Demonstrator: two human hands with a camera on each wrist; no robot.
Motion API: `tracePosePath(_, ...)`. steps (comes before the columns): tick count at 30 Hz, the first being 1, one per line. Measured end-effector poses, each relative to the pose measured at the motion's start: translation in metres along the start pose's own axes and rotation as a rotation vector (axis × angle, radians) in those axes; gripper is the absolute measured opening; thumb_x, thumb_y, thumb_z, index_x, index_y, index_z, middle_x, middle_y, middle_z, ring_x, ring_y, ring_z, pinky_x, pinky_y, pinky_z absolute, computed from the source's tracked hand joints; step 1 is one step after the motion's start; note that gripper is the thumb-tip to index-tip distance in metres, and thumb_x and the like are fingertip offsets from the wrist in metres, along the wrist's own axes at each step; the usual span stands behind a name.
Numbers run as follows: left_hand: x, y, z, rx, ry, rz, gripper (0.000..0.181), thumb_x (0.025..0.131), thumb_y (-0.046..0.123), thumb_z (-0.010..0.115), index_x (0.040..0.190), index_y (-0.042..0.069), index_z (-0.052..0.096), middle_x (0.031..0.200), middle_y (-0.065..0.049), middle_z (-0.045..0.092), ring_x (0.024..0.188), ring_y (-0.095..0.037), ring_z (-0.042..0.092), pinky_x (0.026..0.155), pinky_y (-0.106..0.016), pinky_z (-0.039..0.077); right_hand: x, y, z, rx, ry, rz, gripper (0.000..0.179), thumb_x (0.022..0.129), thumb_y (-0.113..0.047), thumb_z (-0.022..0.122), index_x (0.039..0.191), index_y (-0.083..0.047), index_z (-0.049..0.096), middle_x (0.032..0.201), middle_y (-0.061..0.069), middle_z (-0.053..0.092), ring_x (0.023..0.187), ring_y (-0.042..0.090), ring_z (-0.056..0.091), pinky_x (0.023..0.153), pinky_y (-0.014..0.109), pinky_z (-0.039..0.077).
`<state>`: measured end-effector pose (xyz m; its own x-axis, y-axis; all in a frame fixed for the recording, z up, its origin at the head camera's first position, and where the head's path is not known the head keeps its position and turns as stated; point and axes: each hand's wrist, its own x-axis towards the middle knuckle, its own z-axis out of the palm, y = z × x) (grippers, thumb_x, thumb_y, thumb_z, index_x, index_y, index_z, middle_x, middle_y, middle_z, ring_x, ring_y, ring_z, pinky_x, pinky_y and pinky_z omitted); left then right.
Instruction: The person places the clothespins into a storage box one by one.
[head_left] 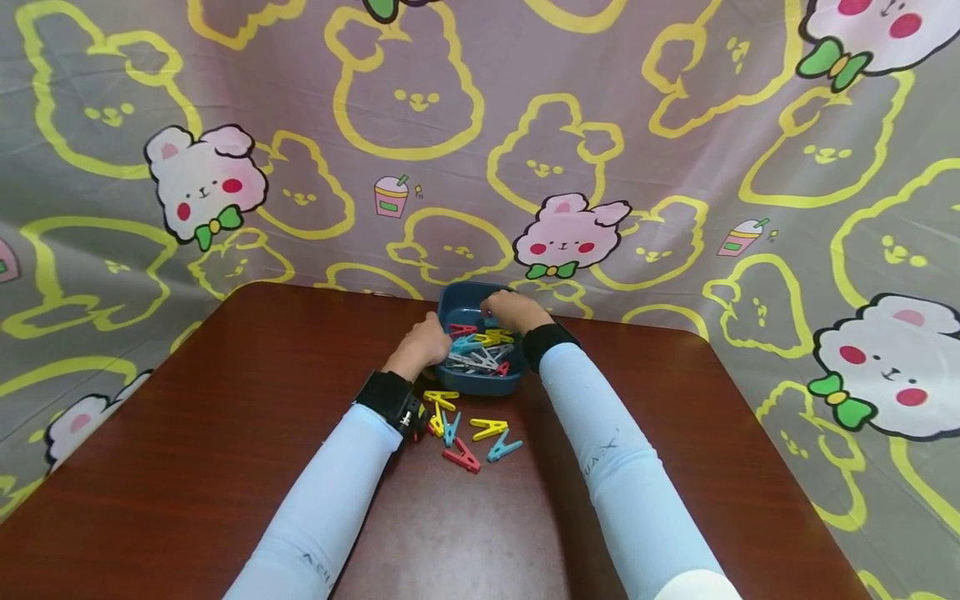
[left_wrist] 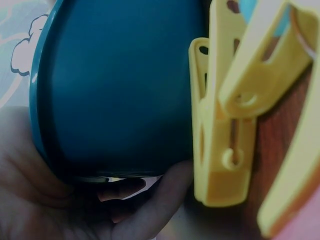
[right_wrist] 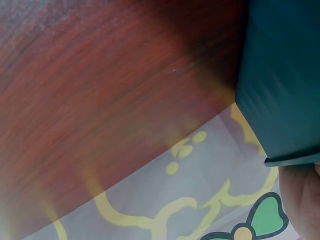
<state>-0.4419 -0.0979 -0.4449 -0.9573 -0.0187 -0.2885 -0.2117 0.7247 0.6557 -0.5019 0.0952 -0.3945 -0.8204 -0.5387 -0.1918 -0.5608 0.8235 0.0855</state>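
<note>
Rounded blue tub (head_left: 480,384), V-shaped plastic clips (left_wrist: 214,140), left grip (head_left: 422,345) curled round tub, right grip (head_left: 519,312) unclear

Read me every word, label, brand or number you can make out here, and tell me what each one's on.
"X": on the right sleeve; the small letters beside it are too blurred to read surely.
Left sleeve: dark lettering, too small and blurred to read.
Tub and clips: no text that I can see.
Patterned cloth: drawings, no readable words.
</note>
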Motion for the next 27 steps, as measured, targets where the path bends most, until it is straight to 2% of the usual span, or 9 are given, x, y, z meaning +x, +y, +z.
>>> tracePosePath(3, -0.024, 0.010, -0.008, -0.013, -0.016, 0.003, 0.073, 0.113, 0.022, 0.044, 0.173, 0.003, 0.007, 0.165, -0.031, 0.043, 0.141, -0.049, 0.057, 0.072, -0.050, 0.066, -0.002, 0.000, 0.002, -0.017, 0.019, -0.011, 0.035, 0.109, -0.002, 0.061, 0.138, -0.016, 0.074, 0.141, 0.010, 0.072, 0.131, 0.027, 0.069, 0.120, 0.045, 0.054)
tracePosePath(4, -0.025, 0.010, -0.008, -0.018, -0.016, 0.004, 0.073, 0.113, 0.022, 0.044, 0.173, 0.004, 0.007, 0.165, -0.031, 0.042, 0.140, -0.049, 0.057, 0.071, -0.049, 0.066, -0.002, 0.000, 0.002, -0.022, 0.025, -0.016, 0.035, 0.109, -0.002, 0.060, 0.138, -0.016, 0.074, 0.141, 0.011, 0.072, 0.131, 0.028, 0.069, 0.120, 0.045, 0.054)
tracePosePath(11, 0.042, -0.017, 0.010, -0.035, -0.016, -0.008, 0.078, 0.111, 0.029, 0.049, 0.174, 0.011, 0.008, 0.163, -0.028, 0.046, 0.125, -0.045, 0.065, 0.060, -0.049, 0.066, -0.006, -0.001, 0.000, -0.018, 0.049, -0.029, 0.032, 0.108, -0.005, 0.063, 0.136, -0.016, 0.074, 0.138, 0.011, 0.070, 0.127, 0.029, 0.069, 0.118, 0.047, 0.055)
tracePosePath(14, 0.049, -0.021, 0.011, -0.049, -0.015, -0.005, 0.079, 0.111, 0.028, 0.050, 0.174, 0.011, 0.007, 0.163, -0.029, 0.046, 0.121, -0.046, 0.066, 0.057, -0.050, 0.065, -0.007, -0.001, -0.003, -0.008, 0.062, -0.034, 0.032, 0.107, -0.004, 0.065, 0.135, -0.015, 0.073, 0.138, 0.011, 0.069, 0.125, 0.028, 0.069, 0.117, 0.046, 0.056)
tracePosePath(16, 0.038, -0.017, 0.007, -0.060, -0.013, -0.004, 0.078, 0.111, 0.026, 0.050, 0.174, 0.010, 0.007, 0.164, -0.029, 0.044, 0.120, -0.048, 0.067, 0.059, -0.051, 0.066, -0.010, -0.001, -0.005, 0.001, 0.068, -0.041, 0.032, 0.106, -0.004, 0.065, 0.136, -0.015, 0.073, 0.138, 0.012, 0.069, 0.124, 0.028, 0.069, 0.116, 0.046, 0.056)
tracePosePath(20, -0.012, 0.003, -0.005, -0.047, -0.013, -0.009, 0.073, 0.113, 0.023, 0.046, 0.174, 0.006, 0.009, 0.165, -0.030, 0.043, 0.129, -0.049, 0.064, 0.065, -0.049, 0.068, -0.019, -0.003, -0.009, 0.021, 0.080, -0.048, 0.034, 0.106, -0.007, 0.068, 0.139, -0.014, 0.071, 0.138, 0.012, 0.068, 0.123, 0.029, 0.068, 0.116, 0.047, 0.056)
tracePosePath(22, -0.013, 0.004, -0.006, -0.048, -0.027, -0.010, 0.074, 0.113, 0.022, 0.046, 0.174, 0.007, 0.007, 0.166, -0.030, 0.041, 0.133, -0.049, 0.062, 0.064, -0.048, 0.068, -0.027, -0.003, -0.012, 0.041, 0.099, -0.051, 0.035, 0.105, -0.010, 0.070, 0.140, -0.013, 0.070, 0.138, 0.012, 0.067, 0.124, 0.030, 0.068, 0.115, 0.048, 0.057)
tracePosePath(25, 0.000, -0.003, -0.002, -0.057, -0.026, 0.010, 0.076, 0.112, 0.024, 0.046, 0.174, 0.007, 0.006, 0.166, -0.030, 0.041, 0.132, -0.048, 0.063, 0.058, -0.046, 0.066, -0.042, -0.002, -0.018, 0.083, 0.156, -0.060, 0.037, 0.104, -0.014, 0.072, 0.141, -0.012, 0.069, 0.139, 0.012, 0.065, 0.126, 0.032, 0.067, 0.115, 0.049, 0.056)
tracePosePath(27, -0.003, -0.003, -0.004, -0.067, -0.039, 0.023, 0.076, 0.113, 0.024, 0.045, 0.174, 0.008, 0.004, 0.167, -0.031, 0.040, 0.132, -0.049, 0.063, 0.060, -0.047, 0.067, -0.053, 0.001, -0.021, 0.112, 0.218, -0.082, 0.036, 0.104, -0.013, 0.072, 0.139, -0.010, 0.070, 0.139, 0.013, 0.065, 0.126, 0.033, 0.067, 0.115, 0.049, 0.057)
